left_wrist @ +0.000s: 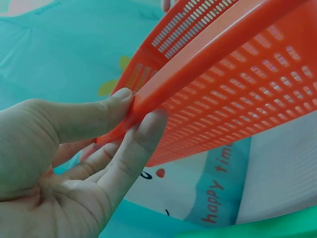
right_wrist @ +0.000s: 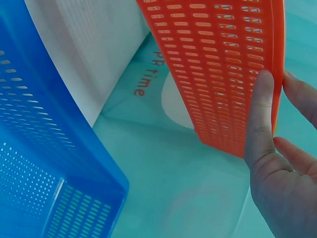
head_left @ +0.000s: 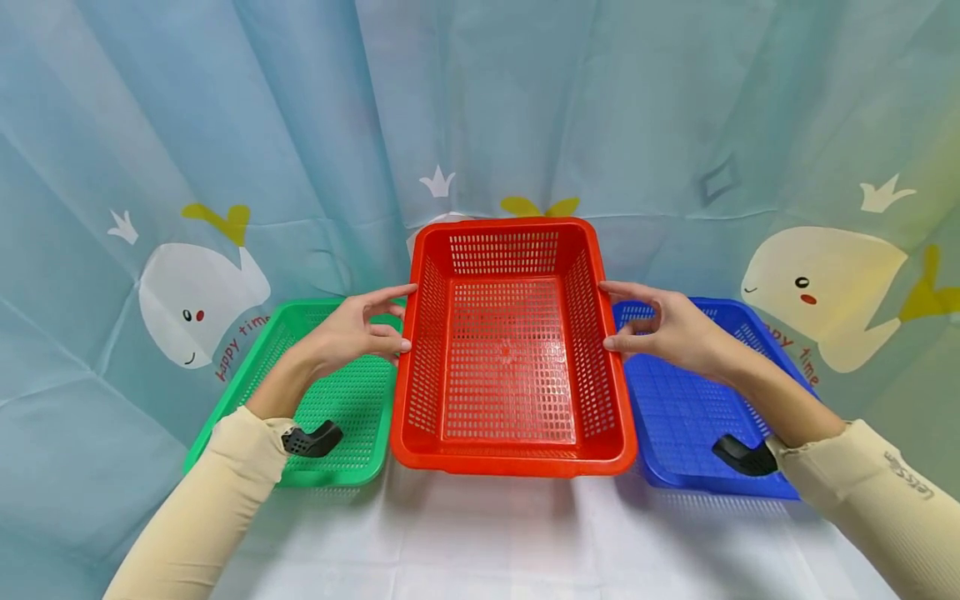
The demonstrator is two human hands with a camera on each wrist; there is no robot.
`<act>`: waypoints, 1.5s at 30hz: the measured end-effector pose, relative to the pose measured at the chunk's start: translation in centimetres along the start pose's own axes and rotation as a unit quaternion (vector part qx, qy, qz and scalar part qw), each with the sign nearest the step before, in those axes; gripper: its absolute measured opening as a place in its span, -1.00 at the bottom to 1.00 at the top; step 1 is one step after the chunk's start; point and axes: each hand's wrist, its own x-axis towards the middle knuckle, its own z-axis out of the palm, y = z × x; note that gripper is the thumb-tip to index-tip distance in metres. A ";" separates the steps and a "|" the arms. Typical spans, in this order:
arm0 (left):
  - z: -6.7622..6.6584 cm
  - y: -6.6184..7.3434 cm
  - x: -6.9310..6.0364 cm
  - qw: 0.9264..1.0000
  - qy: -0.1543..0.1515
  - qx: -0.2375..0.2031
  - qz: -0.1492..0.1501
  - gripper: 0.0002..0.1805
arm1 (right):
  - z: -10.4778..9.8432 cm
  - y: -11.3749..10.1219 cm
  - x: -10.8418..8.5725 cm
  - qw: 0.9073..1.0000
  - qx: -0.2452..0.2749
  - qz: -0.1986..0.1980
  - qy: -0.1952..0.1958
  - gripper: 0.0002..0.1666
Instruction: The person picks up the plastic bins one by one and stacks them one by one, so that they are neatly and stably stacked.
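Observation:
An empty red basket is held up in the middle of the head view, its inside facing the camera. My left hand pinches its left rim; in the left wrist view the thumb and fingers of that hand lie on either side of the red rim. My right hand pinches the right rim. The right wrist view shows one finger of this hand along the outer wall of the red basket and others over its rim.
A green basket stands on the left and a blue basket on the right, both partly behind the hands. White cloth covers the surface below. Behind hangs a blue-green curtain with whale prints.

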 end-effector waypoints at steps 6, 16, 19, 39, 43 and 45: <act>-0.1 0.2 -0.3 1.000 0.001 0.003 0.001 -0.08 | 0.1 -0.1 -0.1 1.000 0.000 -0.003 -0.004 0.01; -0.7 0.2 -0.9 1.000 0.002 0.002 0.002 -0.09 | 0.7 -0.1 0.5 1.000 0.000 -0.007 -0.005 0.01; -1.2 0.3 -1.3 1.000 0.007 0.013 0.001 -0.09 | 1.2 -0.2 0.9 1.000 -0.003 -0.008 -0.006 0.02; -7.7 1.6 -7.1 0.994 0.033 0.103 -0.020 -0.05 | 6.9 -4.1 5.5 0.997 0.052 -0.040 -0.026 0.01; -9.0 2.3 -8.4 0.990 0.042 0.128 -0.030 -0.05 | 7.9 -5.0 6.5 0.997 0.056 -0.053 -0.027 0.00; -9.7 2.6 -8.8 0.988 0.049 0.143 -0.034 -0.07 | 8.5 -5.4 6.9 0.996 0.066 -0.058 -0.026 -0.01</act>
